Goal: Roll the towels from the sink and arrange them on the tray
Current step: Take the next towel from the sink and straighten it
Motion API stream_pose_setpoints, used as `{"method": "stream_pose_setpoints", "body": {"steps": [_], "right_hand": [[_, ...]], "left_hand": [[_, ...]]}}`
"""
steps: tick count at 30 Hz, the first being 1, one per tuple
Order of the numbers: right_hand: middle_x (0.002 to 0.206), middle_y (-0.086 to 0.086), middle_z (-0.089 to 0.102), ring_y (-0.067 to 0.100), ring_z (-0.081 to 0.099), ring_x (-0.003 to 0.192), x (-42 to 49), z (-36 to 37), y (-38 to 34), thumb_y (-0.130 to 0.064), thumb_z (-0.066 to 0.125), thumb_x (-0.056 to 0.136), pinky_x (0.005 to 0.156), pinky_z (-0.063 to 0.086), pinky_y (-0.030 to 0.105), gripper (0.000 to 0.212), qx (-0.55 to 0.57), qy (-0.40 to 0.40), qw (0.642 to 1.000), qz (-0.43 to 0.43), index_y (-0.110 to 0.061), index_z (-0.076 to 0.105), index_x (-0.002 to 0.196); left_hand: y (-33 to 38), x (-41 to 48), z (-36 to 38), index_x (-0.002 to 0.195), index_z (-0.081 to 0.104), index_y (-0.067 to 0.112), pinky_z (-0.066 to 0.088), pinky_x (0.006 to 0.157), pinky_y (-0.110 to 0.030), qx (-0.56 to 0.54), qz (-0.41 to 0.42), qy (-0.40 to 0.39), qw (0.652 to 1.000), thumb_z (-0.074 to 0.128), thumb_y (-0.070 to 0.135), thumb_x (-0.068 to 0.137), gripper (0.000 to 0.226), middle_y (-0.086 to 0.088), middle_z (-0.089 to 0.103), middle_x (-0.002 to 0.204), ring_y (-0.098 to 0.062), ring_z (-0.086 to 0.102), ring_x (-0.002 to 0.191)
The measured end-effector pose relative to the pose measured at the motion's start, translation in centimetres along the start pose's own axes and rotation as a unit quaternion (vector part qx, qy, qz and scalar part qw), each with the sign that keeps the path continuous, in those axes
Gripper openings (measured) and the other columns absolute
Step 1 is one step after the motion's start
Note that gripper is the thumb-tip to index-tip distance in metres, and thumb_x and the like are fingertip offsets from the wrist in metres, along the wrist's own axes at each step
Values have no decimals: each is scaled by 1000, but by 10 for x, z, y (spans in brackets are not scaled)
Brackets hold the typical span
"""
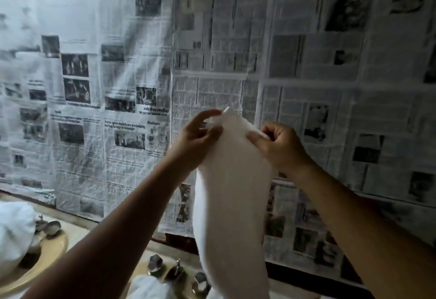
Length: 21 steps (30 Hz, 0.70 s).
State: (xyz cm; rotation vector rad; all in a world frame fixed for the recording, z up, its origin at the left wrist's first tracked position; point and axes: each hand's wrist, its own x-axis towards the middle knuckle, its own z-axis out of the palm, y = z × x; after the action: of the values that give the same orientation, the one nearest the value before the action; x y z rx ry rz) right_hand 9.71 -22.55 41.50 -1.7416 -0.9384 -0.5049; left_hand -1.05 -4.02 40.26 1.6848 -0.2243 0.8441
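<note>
A white towel (232,192) hangs lengthwise in front of me, held up by its top edge. My left hand (197,138) pinches the top left corner and my right hand (278,144) grips the top right edge. Its lower end drops past the tap handles to the bottom of the view. More white towels (14,232) are piled in the beige sink (50,252) at the lower left, and another white bundle (148,288) lies at the bottom centre. No tray is in view.
Newspaper sheets (132,86) cover the whole wall behind the counter. A metal faucet (50,226) stands behind the left sink. Faceted tap handles (155,265) and a spout (177,271) sit at the bottom centre, just left of the hanging towel.
</note>
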Motion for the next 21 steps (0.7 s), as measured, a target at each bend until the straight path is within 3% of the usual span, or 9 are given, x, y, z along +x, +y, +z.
{"method": "stream_pose_setpoints", "body": {"steps": [2, 4, 6, 7, 9, 11, 13, 16, 21], "right_hand": [[63, 0, 59, 15, 56, 56, -2, -22, 1, -33, 76, 87, 52, 47, 29, 36, 19, 19, 999, 33, -20, 51, 65], [82, -1, 71, 20, 70, 76, -5, -43, 0, -25, 76, 88, 64, 57, 35, 16, 95, -7, 993, 70, -26, 61, 82], [97, -3, 75, 19, 74, 90, -6, -59, -3, -24, 76, 88, 74, 59, 35, 19, 131, -74, 983, 103, -29, 67, 105], [100, -3, 76, 17, 74, 92, -8, -67, -6, -25, 76, 89, 77, 59, 35, 22, 117, -96, 983, 101, -29, 69, 109], [96, -3, 78, 13, 75, 87, -13, -82, -13, -25, 76, 88, 73, 60, 30, 15, 80, -90, 990, 79, -27, 73, 103], [86, 0, 77, 15, 74, 76, -16, -95, -18, -20, 73, 91, 66, 58, 26, 3, 88, -68, 992, 65, -19, 76, 92], [77, 9, 71, 23, 67, 67, -19, -109, -18, -20, 71, 92, 64, 52, 32, 15, 93, -53, 993, 52, -8, 74, 85], [72, 11, 57, 20, 53, 66, -20, -124, -10, -30, 72, 88, 67, 38, 34, 31, 77, -1, 996, 47, 1, 68, 83], [81, 1, 75, 17, 67, 74, -23, -140, 8, -30, 74, 90, 71, 51, 28, 12, 64, 90, 989, 98, -20, 80, 88]], "left_hand": [[14, 13, 18, 124, 60, 23, 52, 58, -26, 6, 9, -27, 1000, 55, 13, 104, 22, -16, 73, 97, -17, 65, 71], [24, 20, 37, 117, 59, 25, 57, 57, -35, 28, 10, -48, 998, 53, 15, 105, 17, -10, 72, 90, -17, 65, 68], [33, 22, 56, 121, 55, 25, 60, 61, -49, 74, 12, -84, 994, 53, 20, 105, 17, -9, 72, 92, -21, 68, 71], [38, 20, 64, 124, 52, 24, 60, 62, -47, 96, 17, -107, 989, 53, 21, 106, 18, -8, 72, 94, -21, 69, 72], [45, 13, 76, 124, 50, 25, 61, 57, -36, 100, 20, -138, 985, 53, 23, 105, 19, -6, 73, 95, -19, 70, 72], [42, 1, 77, 123, 51, 20, 57, 53, -32, 23, -13, -162, 986, 59, 18, 103, 22, -9, 74, 94, -20, 69, 70], [22, -16, 73, 123, 55, 13, 60, 57, -36, -14, -57, -190, 980, 69, 14, 96, 31, -17, 73, 97, -24, 70, 74], [-26, -40, 60, 108, 72, 11, 61, 73, -42, 125, -86, -199, 968, 76, 33, 80, 35, -10, 76, 92, -18, 72, 78], [-54, -33, 28, 93, 75, 3, 52, 61, -30, 128, -124, -116, 977, 79, 41, 81, 40, -6, 70, 76, -17, 67, 68]]}}
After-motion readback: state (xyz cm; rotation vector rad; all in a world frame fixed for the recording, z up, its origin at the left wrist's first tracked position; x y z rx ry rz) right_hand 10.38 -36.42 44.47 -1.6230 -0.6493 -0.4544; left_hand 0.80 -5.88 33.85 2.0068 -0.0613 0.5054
